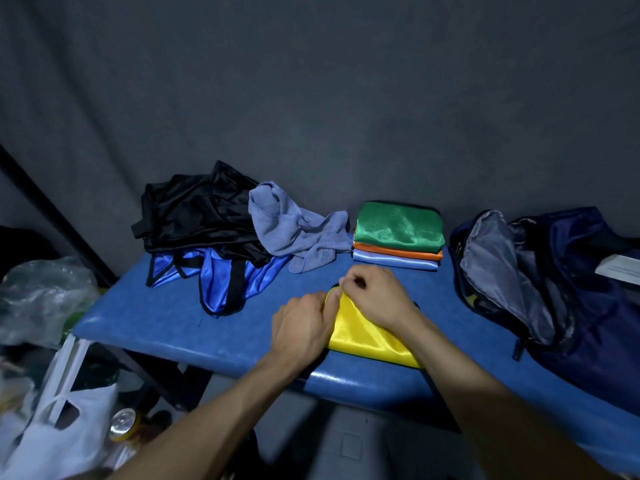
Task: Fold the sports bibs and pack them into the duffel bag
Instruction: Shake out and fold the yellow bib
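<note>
Left hand (304,323), right hand (374,299) — both bare, no gloves, rings or watch; forearms bare — no sleeves in view.

Makeshift recording corner, grey backdrop cloth (311,81), padded bench (166,317)

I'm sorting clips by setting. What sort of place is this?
Probably a makeshift recording corner or storeroom, not a gym: a grey cloth backdrop hangs behind a blue padded bench, with plastic bags and a can cluttering the floor.

Dim room, grey cloth backdrop

A wrinkled grey curtain (346,98) hangs behind a blue padded desk (156,317); plastic bags (52,434) clutter the dark floor at left.
</note>
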Demonstrator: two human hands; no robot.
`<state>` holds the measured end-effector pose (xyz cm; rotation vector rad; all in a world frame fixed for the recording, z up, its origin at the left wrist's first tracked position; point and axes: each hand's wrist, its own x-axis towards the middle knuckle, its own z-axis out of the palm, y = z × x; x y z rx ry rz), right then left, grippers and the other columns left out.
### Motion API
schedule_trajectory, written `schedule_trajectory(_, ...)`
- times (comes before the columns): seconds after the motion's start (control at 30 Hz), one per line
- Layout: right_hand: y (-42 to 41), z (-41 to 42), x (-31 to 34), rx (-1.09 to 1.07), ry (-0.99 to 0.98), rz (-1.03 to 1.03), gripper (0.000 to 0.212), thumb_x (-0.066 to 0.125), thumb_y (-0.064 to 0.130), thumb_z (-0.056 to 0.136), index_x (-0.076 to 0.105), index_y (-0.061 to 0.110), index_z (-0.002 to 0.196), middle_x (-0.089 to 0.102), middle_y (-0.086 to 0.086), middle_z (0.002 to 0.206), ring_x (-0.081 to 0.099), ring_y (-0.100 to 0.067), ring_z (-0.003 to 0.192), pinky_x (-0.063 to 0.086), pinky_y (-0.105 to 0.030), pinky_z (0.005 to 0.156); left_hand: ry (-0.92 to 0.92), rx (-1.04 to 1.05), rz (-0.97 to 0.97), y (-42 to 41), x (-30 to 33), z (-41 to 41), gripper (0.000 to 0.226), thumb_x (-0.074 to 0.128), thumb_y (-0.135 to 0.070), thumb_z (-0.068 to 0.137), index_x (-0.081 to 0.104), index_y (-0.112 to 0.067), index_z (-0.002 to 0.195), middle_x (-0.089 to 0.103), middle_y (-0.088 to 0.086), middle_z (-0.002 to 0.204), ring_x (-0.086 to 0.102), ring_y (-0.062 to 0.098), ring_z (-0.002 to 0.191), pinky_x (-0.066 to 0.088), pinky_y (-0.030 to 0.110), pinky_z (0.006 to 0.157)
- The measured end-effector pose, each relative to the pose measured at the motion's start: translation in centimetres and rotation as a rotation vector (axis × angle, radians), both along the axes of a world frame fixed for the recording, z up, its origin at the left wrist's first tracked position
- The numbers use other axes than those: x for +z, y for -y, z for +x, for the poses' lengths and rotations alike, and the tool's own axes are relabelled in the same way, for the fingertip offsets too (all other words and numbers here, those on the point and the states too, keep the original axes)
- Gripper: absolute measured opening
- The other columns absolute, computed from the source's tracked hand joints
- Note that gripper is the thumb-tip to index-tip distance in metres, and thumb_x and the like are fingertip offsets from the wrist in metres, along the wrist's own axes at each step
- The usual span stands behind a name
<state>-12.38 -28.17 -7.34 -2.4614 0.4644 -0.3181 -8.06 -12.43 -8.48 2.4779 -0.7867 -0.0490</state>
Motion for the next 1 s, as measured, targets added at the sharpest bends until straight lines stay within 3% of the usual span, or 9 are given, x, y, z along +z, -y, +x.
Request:
schedule_trajectory(0.13,0.0,0.6,-0.2,-0.069,-0.059,0.047,0.032,0.059,0.046,0.091,0.062,0.021,0.071,0.067,0.007,0.071,0.063,-0.016,0.076,0.055,-0.040,0.073,-0.106,-0.148,-0.095,-1.6,-0.3,0.4,0.044,0.037,-0.057,0.103,0.052,-0.022,0.081,0.060,-0.003,0.074,0.061,0.029,0.084,0.043,0.040,0.069)
schedule_trajectory(0.23,-0.1,0.5,-0.2,-0.059,-0.066,0.039,0.036,0.057,0.046,0.096,0.062,0.018,0.073,0.066,0.003,0.072,0.062,-0.018,0.075,0.054,-0.039,0.071,-0.161,-0.141,-0.218,-3.4,0.4,0.4,0.031,0.060,-0.053,0.095,0.063,-0.027,0.111,0.066,-0.017,0.098,0.061,0.006,0.092,0.047,0.028,0.081)
schedule_trajectory(0.3,-0.3,0.3,-0.3,-0.061,-0.067,0.023,0.037,0.055,0.047,0.098,0.061,0.017,0.076,0.065,0.001,0.071,0.061,-0.020,0.075,0.053,-0.041,0.070,-0.173,-0.072,-0.292,-4.3,0.5,0.0,0.025,0.072,-0.050,0.088,0.066,-0.027,0.096,0.067,-0.014,0.082,0.061,0.000,0.076,0.045,0.018,0.070)
schedule_trajectory(0.37,-0.4,0.3,-0.2,-0.060,-0.071,0.013,0.038,0.053,0.047,0.099,0.061,0.016,0.078,0.064,0.000,0.071,0.061,-0.022,0.075,0.053,-0.042,0.070,-0.178,-0.032,-0.296,-4.7,0.3,-0.7,0.024,0.076,-0.046,0.085,0.067,-0.025,0.080,0.067,-0.010,0.070,0.061,0.003,0.067,0.044,0.017,0.062)
schedule_trajectory(0.5,-1.0,0.1,0.2,-0.058,-0.085,-0.027,0.038,0.047,0.046,0.102,0.055,0.018,0.079,0.060,0.002,0.072,0.059,-0.024,0.078,0.051,-0.042,0.072,-0.207,-0.014,-0.314,-4.5,-0.5,-1.3,0.031,0.066,-0.046,0.093,0.065,-0.023,0.072,0.065,-0.005,0.067,0.063,0.013,0.071,0.050,0.033,0.070)
schedule_trajectory(0.63,-1.2,-0.1,0.2,-0.051,-0.064,-0.066,0.037,0.044,0.045,0.104,0.052,0.018,0.080,0.057,0.003,0.072,0.057,-0.025,0.077,0.047,-0.040,0.067,-0.170,-0.064,-0.187,-3.9,-0.6,-1.0,0.046,0.051,-0.037,0.103,0.045,-0.024,0.059,0.053,-0.001,0.074,0.054,0.028,0.085,0.044,0.043,0.084)
schedule_trajectory(0.73,-1.2,-0.2,0.2,-0.044,-0.058,-0.075,0.037,0.043,0.045,0.104,0.050,0.019,0.080,0.056,0.004,0.072,0.056,-0.024,0.076,0.046,-0.040,0.066,-0.151,-0.031,-0.089,-3.2,0.6,-0.6,0.047,0.040,-0.042,0.104,0.044,-0.017,0.065,0.055,0.001,0.076,0.055,0.030,0.083,0.046,0.045,0.080)
schedule_trajectory(0.9,-1.4,-0.2,0.3,-0.053,-0.053,-0.079,0.036,0.042,0.045,0.104,0.054,0.018,0.084,0.061,0.002,0.078,0.058,-0.025,0.080,0.049,-0.041,0.069,0.075,0.008,0.032,-1.7,2.1,-1.5,0.044,0.036,-0.057,0.102,0.049,-0.020,0.084,0.061,0.000,0.085,0.057,0.029,0.082,0.041,0.039,0.069)
schedule_trajectory(1.0,-1.3,-0.2,0.2,-0.046,-0.050,-0.071,0.035,0.042,0.044,0.104,0.054,0.017,0.084,0.061,0.002,0.078,0.057,-0.025,0.079,0.048,-0.041,0.068,-0.145,-0.080,-0.163,-1.1,0.8,-0.4,0.045,0.046,-0.046,0.104,0.040,-0.019,0.069,0.048,-0.006,0.061,0.048,0.022,0.066,0.034,0.037,0.059)
